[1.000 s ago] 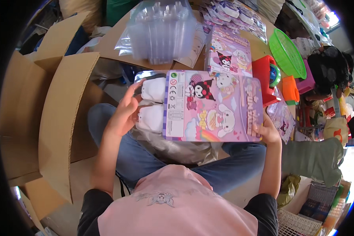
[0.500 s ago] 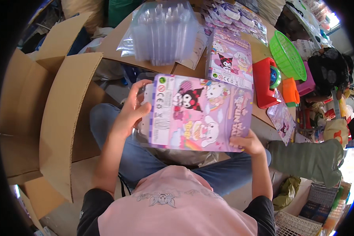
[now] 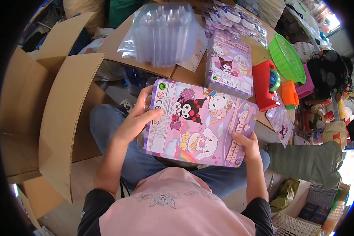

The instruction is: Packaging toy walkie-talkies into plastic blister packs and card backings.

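A purple and pink printed backing card [image 3: 196,126] with cartoon characters lies across both my hands above my lap, slightly tilted. Clear plastic of a blister shell shows behind its left edge; most of it is hidden by the card. My left hand [image 3: 134,124] grips that left edge, thumb on the printed face and fingers behind. At the lower right edge, my right hand [image 3: 247,146] pinches the card with its thumb on top, its other fingers hidden underneath. Just beyond the card, a stack of similar printed cards [image 3: 230,65] rests on the table.
Nested clear plastic shells [image 3: 165,39] stand on the cardboard-topped table, with packed purple sets [image 3: 234,17] farther back. On the right are a red tape dispenser [image 3: 262,86], a green basket [image 3: 287,59] and an orange holder [image 3: 288,92]. An open cardboard box [image 3: 69,122] stands at my left.
The card has swung clockwise, its right end dropping toward me. The clear shell at its left edge shows less now. Both hands keep hold, the left with its thumb farther over the card.
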`<state>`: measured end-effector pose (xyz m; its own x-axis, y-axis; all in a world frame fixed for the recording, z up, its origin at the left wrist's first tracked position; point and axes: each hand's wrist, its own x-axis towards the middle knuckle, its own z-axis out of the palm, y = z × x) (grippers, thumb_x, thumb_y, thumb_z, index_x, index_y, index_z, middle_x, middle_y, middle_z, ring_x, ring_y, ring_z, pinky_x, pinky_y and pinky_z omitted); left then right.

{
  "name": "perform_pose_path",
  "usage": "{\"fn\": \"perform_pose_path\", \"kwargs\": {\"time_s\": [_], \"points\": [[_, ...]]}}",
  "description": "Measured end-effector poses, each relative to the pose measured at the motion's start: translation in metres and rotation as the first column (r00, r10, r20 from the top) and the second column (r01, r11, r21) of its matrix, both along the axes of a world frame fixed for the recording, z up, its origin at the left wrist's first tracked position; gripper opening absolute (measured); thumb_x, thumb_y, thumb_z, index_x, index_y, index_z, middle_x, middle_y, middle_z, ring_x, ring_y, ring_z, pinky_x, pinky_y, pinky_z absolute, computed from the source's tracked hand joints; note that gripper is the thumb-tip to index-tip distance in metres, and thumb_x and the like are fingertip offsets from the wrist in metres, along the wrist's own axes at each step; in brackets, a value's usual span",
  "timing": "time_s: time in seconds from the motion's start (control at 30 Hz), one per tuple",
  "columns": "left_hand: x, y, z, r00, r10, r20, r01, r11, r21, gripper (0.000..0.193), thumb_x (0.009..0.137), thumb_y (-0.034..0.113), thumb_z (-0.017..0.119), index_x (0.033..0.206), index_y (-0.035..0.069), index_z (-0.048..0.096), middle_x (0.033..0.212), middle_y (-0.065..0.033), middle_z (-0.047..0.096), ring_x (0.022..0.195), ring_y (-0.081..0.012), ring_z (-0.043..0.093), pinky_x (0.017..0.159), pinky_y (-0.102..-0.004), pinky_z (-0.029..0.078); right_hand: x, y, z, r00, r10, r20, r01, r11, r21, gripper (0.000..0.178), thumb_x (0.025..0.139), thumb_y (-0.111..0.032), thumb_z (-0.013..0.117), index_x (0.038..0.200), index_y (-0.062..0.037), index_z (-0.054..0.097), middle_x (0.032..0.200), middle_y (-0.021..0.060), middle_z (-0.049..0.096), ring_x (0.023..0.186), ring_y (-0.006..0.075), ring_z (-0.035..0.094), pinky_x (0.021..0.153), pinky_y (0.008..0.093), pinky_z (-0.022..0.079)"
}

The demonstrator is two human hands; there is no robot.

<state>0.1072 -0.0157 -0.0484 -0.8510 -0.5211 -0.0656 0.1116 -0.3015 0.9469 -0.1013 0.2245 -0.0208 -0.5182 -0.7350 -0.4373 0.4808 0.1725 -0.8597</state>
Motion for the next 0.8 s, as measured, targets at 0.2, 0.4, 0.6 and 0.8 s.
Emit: {"fn": "perform_pose_path", "kwargs": {"time_s": [0.2,0.4,0.6,0.8], "points": [[0.007,-0.004,-0.002,0.999,0.045,-0.009,-0.045,0.998,-0.033,0.055,0.084,0.009,0.052,0.132,0.005,0.026,0.122,-0.0093,0.045,0.108,-0.0137,0.049,0.090,-0.0289,0.040,0.018,-0.003,0.004,0.998,-0.059,-0.004,0.059,0.998,0.019,0.041,0.072,-0.006,0.070,0.110,0.0006,0.054,0.098,0.0083,0.062,0.084,0.0179,0.062,0.075,0.0322,0.051],[0.003,0.001,0.005,0.995,0.000,-0.098,0.015,0.989,0.146,0.064,0.072,0.013,0.074,0.125,0.007,0.038,0.110,-0.0080,0.056,0.099,-0.0139,0.055,0.087,-0.0289,0.043,-0.003,0.011,-0.005,0.989,0.073,0.132,-0.061,0.994,-0.087,0.041,0.074,-0.004,0.064,0.113,-0.0001,0.053,0.103,0.0088,0.061,0.091,0.0191,0.061,0.079,0.0344,0.050],[-0.003,0.012,0.011,1.000,0.010,-0.022,-0.008,0.997,0.079,0.058,0.078,0.009,0.066,0.127,0.006,0.036,0.110,-0.0072,0.056,0.101,-0.0136,0.054,0.085,-0.0275,0.043,0.011,0.010,-0.003,0.997,-0.075,0.031,0.072,0.994,0.079,0.043,0.072,-0.002,0.061,0.113,0.0042,0.051,0.100,0.0141,0.063,0.086,0.0246,0.064,0.077,0.0369,0.052],[0.000,0.014,0.015,0.999,-0.013,-0.048,0.017,0.997,0.080,0.044,0.087,0.013,0.053,0.126,0.004,0.034,0.114,-0.0048,0.050,0.104,-0.0081,0.047,0.088,-0.0234,0.038,0.029,-0.002,0.003,0.985,-0.168,-0.025,0.169,0.984,0.051,0.039,0.071,-0.003,0.062,0.109,0.0045,0.053,0.096,0.0145,0.063,0.082,0.0233,0.064,0.074,0.0346,0.053]]}}
